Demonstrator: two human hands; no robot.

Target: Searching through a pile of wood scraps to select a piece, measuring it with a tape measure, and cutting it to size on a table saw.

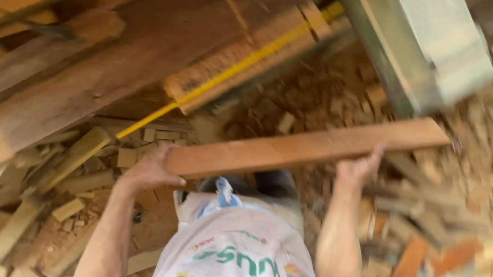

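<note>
Left hand (147, 170) clamped on the near end of the plank (307, 147), right hand (359, 168) gripping under its middle, plank held level above the scrap-strewn floor (325, 98); best kept flat and clear of the green machine (421, 47)

One head-worn camera is looking steeply down from close range, taking in the person's shirt front (245, 262), both forearms and the scrap-strewn floor (325, 98); the frame is tilting and blurring.
</note>
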